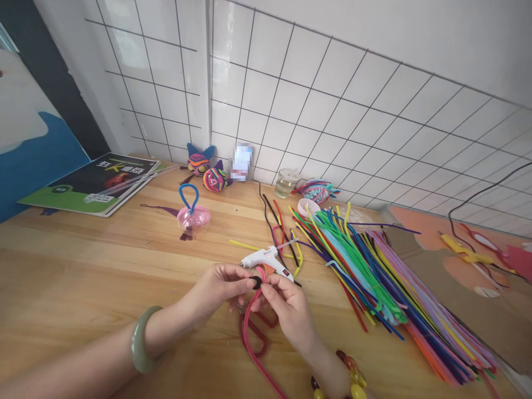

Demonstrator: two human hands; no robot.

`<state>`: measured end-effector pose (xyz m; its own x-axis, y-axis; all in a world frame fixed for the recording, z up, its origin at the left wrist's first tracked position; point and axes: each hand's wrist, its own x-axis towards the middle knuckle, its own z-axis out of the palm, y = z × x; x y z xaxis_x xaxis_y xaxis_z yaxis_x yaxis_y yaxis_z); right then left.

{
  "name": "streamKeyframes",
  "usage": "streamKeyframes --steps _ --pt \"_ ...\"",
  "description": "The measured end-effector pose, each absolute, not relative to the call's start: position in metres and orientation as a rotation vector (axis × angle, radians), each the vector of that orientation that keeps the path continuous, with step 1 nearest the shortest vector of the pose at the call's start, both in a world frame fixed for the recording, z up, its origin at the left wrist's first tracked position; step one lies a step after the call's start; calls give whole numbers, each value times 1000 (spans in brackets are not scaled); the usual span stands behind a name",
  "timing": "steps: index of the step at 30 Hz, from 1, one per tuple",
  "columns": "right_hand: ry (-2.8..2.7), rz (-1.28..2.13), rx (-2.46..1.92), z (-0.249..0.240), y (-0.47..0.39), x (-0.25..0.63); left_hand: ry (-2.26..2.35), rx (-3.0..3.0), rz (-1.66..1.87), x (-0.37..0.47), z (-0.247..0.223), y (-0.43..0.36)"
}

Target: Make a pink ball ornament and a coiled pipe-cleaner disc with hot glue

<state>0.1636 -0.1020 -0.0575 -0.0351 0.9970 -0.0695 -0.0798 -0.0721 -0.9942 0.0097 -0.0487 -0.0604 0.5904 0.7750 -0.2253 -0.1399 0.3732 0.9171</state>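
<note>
Two-handed pinch: left hand (222, 288) grips a small black disc (257, 283), right hand (288, 307) steadies a pink pipe cleaner (246, 332) beside it, presumably for fine control. White glue gun (261, 257), twelve o'clock, likely kept within reach; pipe-cleaner bundle (374, 271), two-three. Phone (242, 162), twelve, upright near tiled wall (311, 66).

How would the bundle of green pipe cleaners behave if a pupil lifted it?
The green pipe cleaners would probably feel light, being thin, fuzzy stems. Being long, they may flex rather than stay rigid. Their upper ends fan out, so that end could splay.
</note>
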Motion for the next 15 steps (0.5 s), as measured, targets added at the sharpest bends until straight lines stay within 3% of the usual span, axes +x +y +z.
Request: streamKeyframes --steps 6,15 --pt "-1101 1281 -1178 -59 -99 172 764 1039 620 7 -61 -46" --pt "-1175 1522 -1100 -61 -101 179 784 1173 566 3 -63 -41"
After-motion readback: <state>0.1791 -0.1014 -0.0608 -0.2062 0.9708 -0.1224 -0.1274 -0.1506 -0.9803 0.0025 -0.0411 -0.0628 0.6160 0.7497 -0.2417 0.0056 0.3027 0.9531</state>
